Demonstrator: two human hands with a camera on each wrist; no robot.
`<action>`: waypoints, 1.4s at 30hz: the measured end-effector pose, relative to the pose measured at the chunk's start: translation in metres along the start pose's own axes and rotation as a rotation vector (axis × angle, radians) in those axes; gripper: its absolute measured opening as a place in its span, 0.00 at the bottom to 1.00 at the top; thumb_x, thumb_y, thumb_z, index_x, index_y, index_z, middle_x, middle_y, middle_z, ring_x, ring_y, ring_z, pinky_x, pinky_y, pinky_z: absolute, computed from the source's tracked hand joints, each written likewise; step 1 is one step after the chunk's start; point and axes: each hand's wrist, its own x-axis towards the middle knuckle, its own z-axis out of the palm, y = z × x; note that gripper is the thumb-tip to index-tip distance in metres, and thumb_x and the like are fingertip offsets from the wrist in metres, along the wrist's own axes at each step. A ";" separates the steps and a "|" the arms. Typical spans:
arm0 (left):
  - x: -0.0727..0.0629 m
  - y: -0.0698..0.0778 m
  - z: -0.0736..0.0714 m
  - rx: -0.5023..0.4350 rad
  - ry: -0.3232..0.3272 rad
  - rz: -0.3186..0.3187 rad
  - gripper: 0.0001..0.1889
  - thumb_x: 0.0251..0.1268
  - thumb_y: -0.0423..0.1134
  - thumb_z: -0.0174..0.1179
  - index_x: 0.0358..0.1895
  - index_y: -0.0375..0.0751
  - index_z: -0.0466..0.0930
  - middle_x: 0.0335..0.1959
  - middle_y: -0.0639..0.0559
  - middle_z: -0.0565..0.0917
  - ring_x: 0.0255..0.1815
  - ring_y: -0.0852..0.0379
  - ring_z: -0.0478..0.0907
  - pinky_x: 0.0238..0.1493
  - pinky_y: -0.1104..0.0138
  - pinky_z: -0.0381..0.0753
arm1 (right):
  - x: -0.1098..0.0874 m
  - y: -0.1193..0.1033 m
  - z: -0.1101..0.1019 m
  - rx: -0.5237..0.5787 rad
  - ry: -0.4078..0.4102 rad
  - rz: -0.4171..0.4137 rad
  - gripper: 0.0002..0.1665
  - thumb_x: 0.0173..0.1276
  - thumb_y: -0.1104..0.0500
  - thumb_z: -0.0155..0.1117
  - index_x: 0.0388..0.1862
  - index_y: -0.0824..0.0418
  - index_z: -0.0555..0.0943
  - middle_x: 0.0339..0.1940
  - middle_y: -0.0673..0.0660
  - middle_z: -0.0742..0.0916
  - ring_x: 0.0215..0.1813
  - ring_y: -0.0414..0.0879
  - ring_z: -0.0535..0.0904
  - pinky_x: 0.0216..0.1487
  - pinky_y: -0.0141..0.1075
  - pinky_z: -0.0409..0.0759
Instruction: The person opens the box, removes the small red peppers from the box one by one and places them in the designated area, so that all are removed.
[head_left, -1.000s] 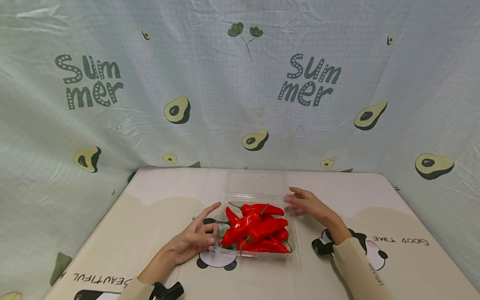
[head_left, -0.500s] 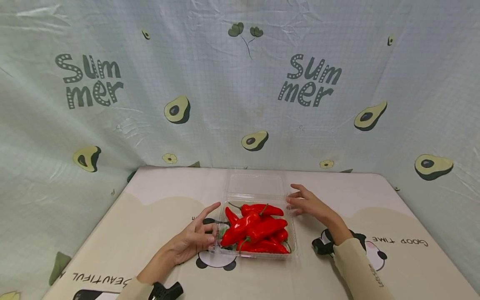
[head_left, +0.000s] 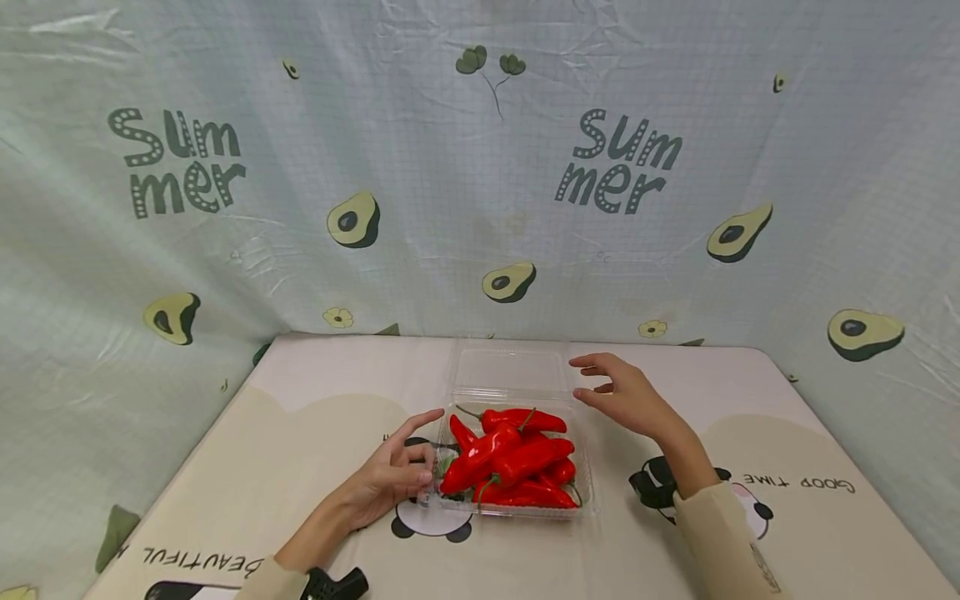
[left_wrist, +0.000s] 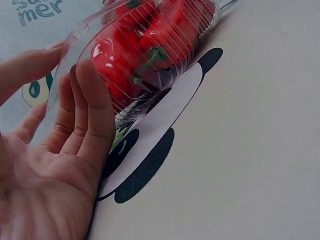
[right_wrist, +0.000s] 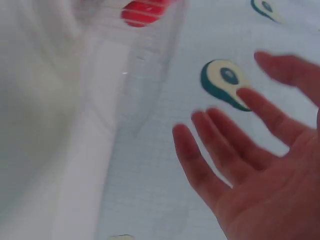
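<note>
A clear plastic clamshell box (head_left: pixel 525 512) sits on the table, its transparent lid (head_left: pixel 512 367) folded back toward the far edge. Several glossy red chili peppers (head_left: pixel 534 458) with green stems lie piled in its base. At the near left side, my left hand (head_left: pixel 386 479) holds the box's edge: the thumb is at the rim and curled fingers (left_wrist: pixel 95 105) lie against the ribbed wall, the index finger pointing away. My right hand (head_left: pixel 618 396) hovers right of the lid, fingers spread and loosely bent, with nothing in it. In the right wrist view, a gap separates its fingertips (right_wrist: pixel 185 137) from the box.
The table (head_left: pixel 315 433) has a cover printed with pandas and lettering. Behind it and along both sides hangs a pale curtain (head_left: pixel 420 150) with avocado prints. A black wrist device (head_left: pixel 337 583) is strapped to the left forearm.
My right hand has lifted away from the box's far right corner, moving up and toward the lid. The left hand, box and peppers have stayed nearly still.
</note>
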 end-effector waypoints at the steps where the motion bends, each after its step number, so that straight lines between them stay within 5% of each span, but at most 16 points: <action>1: 0.000 0.000 0.000 0.012 0.000 0.004 0.45 0.69 0.28 0.57 0.84 0.50 0.43 0.36 0.57 0.77 0.33 0.61 0.78 0.37 0.71 0.80 | -0.001 -0.005 0.000 -0.007 -0.017 -0.028 0.28 0.72 0.57 0.68 0.68 0.60 0.77 0.67 0.61 0.82 0.66 0.63 0.80 0.61 0.55 0.83; 7: 0.001 -0.001 0.000 0.133 0.003 0.042 0.42 0.68 0.29 0.56 0.82 0.45 0.46 0.35 0.58 0.76 0.34 0.61 0.77 0.37 0.70 0.80 | -0.007 -0.035 -0.001 -0.072 -0.160 -0.164 0.26 0.66 0.59 0.72 0.64 0.54 0.80 0.60 0.52 0.86 0.59 0.54 0.84 0.58 0.47 0.85; 14: 0.003 -0.002 0.002 0.219 0.001 0.079 0.41 0.68 0.32 0.55 0.81 0.43 0.46 0.35 0.58 0.75 0.34 0.62 0.77 0.38 0.70 0.80 | -0.009 -0.054 0.003 0.008 -0.264 -0.227 0.25 0.65 0.60 0.72 0.62 0.55 0.81 0.59 0.54 0.87 0.58 0.54 0.84 0.59 0.49 0.85; 22: 0.003 -0.001 0.002 0.225 0.017 0.071 0.43 0.68 0.32 0.56 0.83 0.44 0.44 0.35 0.58 0.75 0.34 0.62 0.77 0.38 0.71 0.79 | -0.012 -0.062 0.012 0.013 -0.349 -0.199 0.26 0.63 0.62 0.73 0.61 0.55 0.81 0.57 0.54 0.88 0.59 0.52 0.83 0.61 0.57 0.82; 34: 0.003 -0.001 0.002 0.232 0.048 0.045 0.42 0.69 0.33 0.55 0.83 0.45 0.45 0.34 0.58 0.76 0.33 0.61 0.79 0.38 0.70 0.81 | -0.013 -0.067 0.021 0.003 -0.417 -0.178 0.24 0.61 0.63 0.76 0.57 0.53 0.85 0.56 0.51 0.88 0.60 0.51 0.82 0.60 0.51 0.85; 42: 0.004 -0.003 0.002 0.188 0.023 0.111 0.41 0.67 0.29 0.55 0.82 0.38 0.46 0.34 0.57 0.78 0.33 0.62 0.81 0.39 0.70 0.84 | -0.012 -0.070 0.029 -0.032 -0.449 -0.163 0.24 0.61 0.63 0.77 0.56 0.49 0.85 0.55 0.46 0.87 0.60 0.46 0.81 0.58 0.40 0.85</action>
